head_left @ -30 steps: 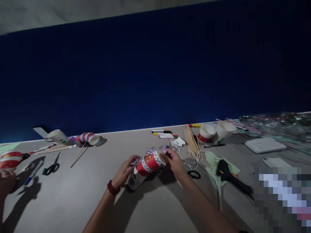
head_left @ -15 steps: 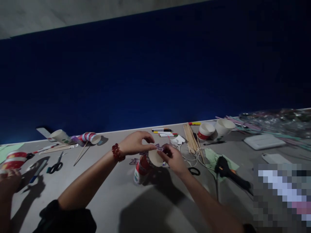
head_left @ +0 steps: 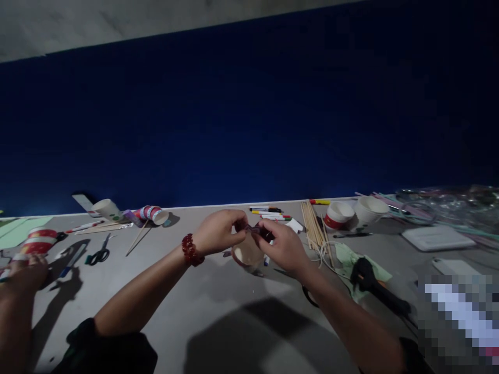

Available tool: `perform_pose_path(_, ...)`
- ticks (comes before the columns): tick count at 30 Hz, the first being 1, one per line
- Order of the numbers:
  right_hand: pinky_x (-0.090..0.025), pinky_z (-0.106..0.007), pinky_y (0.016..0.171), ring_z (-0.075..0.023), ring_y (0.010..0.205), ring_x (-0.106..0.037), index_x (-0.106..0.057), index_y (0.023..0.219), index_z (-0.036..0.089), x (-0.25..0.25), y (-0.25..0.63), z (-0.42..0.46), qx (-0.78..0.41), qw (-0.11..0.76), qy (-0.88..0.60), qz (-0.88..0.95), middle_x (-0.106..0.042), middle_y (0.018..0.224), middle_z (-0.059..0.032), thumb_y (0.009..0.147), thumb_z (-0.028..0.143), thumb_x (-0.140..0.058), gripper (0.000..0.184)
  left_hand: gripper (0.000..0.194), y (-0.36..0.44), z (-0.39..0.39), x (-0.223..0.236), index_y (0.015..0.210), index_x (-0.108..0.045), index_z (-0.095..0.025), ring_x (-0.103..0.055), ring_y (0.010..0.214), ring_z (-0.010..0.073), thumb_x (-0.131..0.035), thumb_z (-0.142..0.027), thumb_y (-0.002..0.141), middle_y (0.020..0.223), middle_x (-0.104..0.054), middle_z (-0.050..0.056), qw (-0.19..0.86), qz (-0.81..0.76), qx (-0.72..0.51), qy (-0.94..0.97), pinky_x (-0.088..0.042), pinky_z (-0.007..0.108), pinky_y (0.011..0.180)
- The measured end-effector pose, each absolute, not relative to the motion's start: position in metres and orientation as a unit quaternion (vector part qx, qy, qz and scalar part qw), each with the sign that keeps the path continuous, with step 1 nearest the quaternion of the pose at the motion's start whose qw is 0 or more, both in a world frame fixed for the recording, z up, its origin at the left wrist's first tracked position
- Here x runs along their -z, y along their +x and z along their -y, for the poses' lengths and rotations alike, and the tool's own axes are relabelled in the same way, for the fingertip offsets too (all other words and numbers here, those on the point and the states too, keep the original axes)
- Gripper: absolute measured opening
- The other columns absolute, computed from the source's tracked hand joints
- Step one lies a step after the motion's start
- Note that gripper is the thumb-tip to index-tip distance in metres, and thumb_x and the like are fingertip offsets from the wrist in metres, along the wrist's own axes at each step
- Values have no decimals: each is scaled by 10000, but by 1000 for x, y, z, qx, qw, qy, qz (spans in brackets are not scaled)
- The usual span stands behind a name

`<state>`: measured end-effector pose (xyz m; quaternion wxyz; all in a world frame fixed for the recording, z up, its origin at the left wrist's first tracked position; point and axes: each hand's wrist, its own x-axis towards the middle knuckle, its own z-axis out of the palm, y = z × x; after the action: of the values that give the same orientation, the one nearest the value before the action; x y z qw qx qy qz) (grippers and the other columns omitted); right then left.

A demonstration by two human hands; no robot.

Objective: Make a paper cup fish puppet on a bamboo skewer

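Note:
My left hand [head_left: 221,231], with a red bead bracelet on its wrist, is closed in a pinch. My right hand [head_left: 284,245] pinches from the other side. Between their fingertips is a small dark-outlined paper cutout [head_left: 253,229] with a wavy edge, held by both hands. Just under the fingers stands a paper cup [head_left: 248,253], its mouth facing up toward me. The hands partly hide its far rim, and its side is mostly out of sight.
Markers [head_left: 268,212], wooden sticks [head_left: 312,223] and paper cups [head_left: 339,214] lie beyond my hands. At right is a black glue gun [head_left: 374,285] on green paper. Scissors [head_left: 100,254] lie left. Another person's hand [head_left: 29,270] holds a red-and-white cup at far left.
The red-and-white cup, tilted before, now shows its mouth upward. My hands have come closer together above it, with the paper cutout between them. The view has shifted slightly left.

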<state>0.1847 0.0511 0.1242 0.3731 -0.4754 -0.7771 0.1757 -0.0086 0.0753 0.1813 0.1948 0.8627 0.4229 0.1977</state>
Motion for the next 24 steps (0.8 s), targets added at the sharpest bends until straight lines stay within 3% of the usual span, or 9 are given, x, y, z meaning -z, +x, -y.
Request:
perform_pose_path(6,-330,-248,583,-143,619,-523,-575,783,223,-129,184,-55,-189,376,-456,784,-581,670,29,875,233,-584,93,86,-6,-67,-185,813,-641,-195,-640,746,176,-579,-145,781,802,-712,11,146,-437,-211,862,-445,265,681)
perform_pose_path(16,-323,-247,601,-145,658,-522,-597,749,217,-137,186,-54,-220,370,-434,791,-599,696,24,837,161,-574,106,107,-9,-66,-184,803,-628,-194,-645,748,162,-580,-102,781,795,-710,1,168,-408,-234,866,-453,252,689)
perform_pose_path(24,-279,-244,597,-132,644,-515,-543,685,200,-143,190,-56,-173,352,-414,822,-578,661,29,786,105,-564,140,163,-8,-63,-188,794,-628,-195,-620,744,156,-530,-65,780,787,-687,-3,173,-388,-224,877,-439,247,690)
